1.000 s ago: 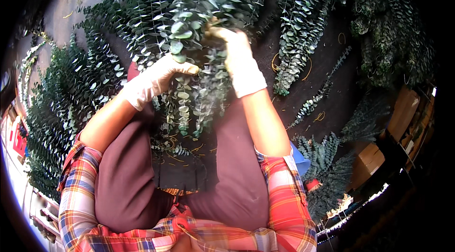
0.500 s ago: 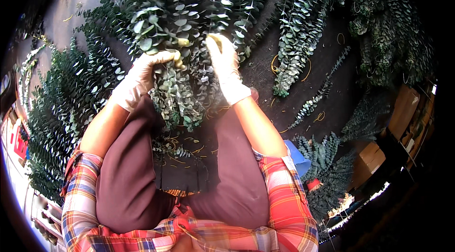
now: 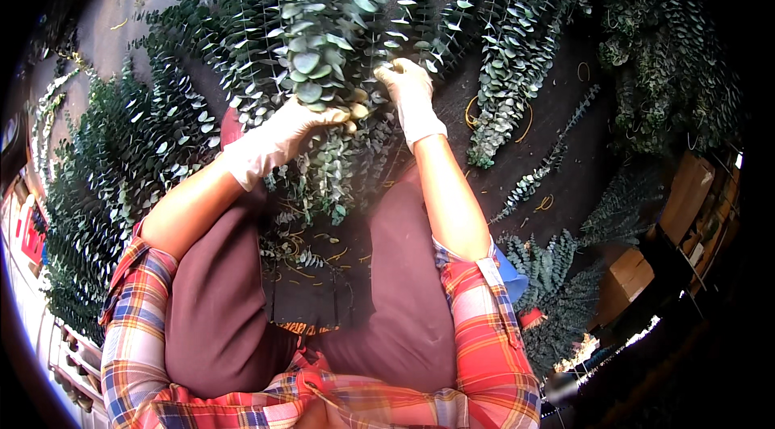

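My left hand (image 3: 284, 137), in a pale glove, is closed round a bunch of eucalyptus branches (image 3: 316, 33). The round grey-green leaves spread away from me above the fist, and the bunch's lower leafy end (image 3: 329, 187) hangs between my knees. Just to the right, my gloved right hand (image 3: 410, 96) has its fingers curled in a pinch at a eucalyptus stem (image 3: 404, 21) beside the bunch. Leaves partly hide the stem at those fingertips.
More eucalyptus lies in heaps at the left (image 3: 121, 179) and far right (image 3: 670, 50). A separate bunch (image 3: 513, 66) and a single sprig (image 3: 549, 163) lie right of my hands. Yellow rubber bands (image 3: 545, 203) dot the dark floor. Cardboard boxes (image 3: 630, 274) stand at right.
Both my hands have shifted to the right. The bunch in my left hand has moved right with it, and my left arm reaches further across.
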### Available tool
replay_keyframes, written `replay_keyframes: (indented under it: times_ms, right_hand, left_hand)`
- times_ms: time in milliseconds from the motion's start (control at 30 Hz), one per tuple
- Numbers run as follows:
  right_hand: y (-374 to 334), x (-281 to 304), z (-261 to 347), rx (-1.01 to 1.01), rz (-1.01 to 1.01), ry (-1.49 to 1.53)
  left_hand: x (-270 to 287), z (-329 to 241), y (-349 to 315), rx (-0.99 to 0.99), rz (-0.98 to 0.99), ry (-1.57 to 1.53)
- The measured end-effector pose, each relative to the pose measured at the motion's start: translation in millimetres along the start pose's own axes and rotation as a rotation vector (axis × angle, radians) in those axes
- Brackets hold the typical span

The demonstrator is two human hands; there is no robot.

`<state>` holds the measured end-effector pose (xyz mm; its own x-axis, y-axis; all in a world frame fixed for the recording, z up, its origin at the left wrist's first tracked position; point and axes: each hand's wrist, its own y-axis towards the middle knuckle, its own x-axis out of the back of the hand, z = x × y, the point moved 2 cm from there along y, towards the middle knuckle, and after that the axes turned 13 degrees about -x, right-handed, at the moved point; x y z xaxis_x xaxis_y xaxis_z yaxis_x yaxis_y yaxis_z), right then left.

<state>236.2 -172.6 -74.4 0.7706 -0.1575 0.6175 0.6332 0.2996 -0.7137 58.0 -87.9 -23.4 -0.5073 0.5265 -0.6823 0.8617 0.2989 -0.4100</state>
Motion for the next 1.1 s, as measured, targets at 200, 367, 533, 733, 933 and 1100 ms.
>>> replay_keyframes:
  times_ms: [200,367,533,733,933,1100]
  right_hand:
    - [-30.5,-3.3,-16.9,0.006,0.416,0.916]
    - [-70.5,30.2,-35.3,0.195,0.489,1.298]
    - [-121.2,80.2,-55.3,0.460,0.351,1.505]
    - [-204.3,125.3,-76.8,0.509,0.174,1.489]
    - [-290.9,150.9,-124.1,0.385,-0.280,0.990]
    - [-356.8,148.3,-160.1,0.519,-0.287,1.242]
  left_hand:
    - [-0.4,29.3,3.4,-0.023,-0.026,0.112]
    - [-6.3,25.8,-9.4,-0.083,-0.037,0.301]
    - [5.7,26.4,-22.6,-0.047,0.002,0.341]
    - [-25.4,-2.5,-58.9,-0.147,0.014,0.484]
    - [-99.7,-50.2,-103.7,-0.251,0.045,0.548]
    - [-153.0,-67.4,-129.1,-0.545,0.207,1.172]
